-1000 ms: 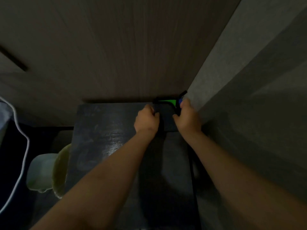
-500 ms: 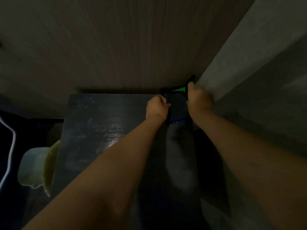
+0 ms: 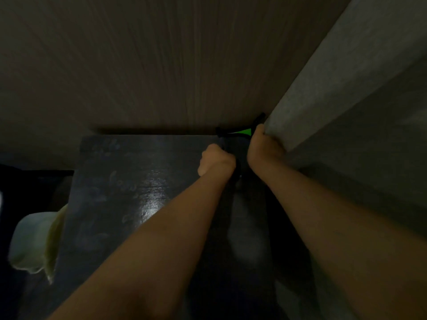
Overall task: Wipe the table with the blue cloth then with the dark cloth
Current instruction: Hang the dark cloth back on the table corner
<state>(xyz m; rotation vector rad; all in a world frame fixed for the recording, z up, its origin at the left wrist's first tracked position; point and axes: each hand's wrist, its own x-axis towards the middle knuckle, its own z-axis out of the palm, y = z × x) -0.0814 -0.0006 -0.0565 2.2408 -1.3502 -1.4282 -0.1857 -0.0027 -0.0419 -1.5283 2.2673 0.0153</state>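
The dark table (image 3: 129, 181) runs away from me, with a wet sheen near its middle. At its far right corner lies a dark cloth (image 3: 241, 144) with a bright green patch at its far edge. My left hand (image 3: 216, 161) is fisted on the cloth's left side. My right hand (image 3: 262, 151) grips its right side, against the grey wall. The two hands sit close together with a narrow strip of cloth showing between them. Most of the cloth is hidden by the hands and the dim light.
A wood-grain wall (image 3: 161, 65) stands right behind the table's far edge. A grey wall (image 3: 335, 100) borders the table's right side. A pale bucket-like container (image 3: 30, 241) with a yellowish rim sits below the table's left edge.
Both hands have slid with the cloth toward the far right corner and drawn closer together. The right hand now touches the grey wall.
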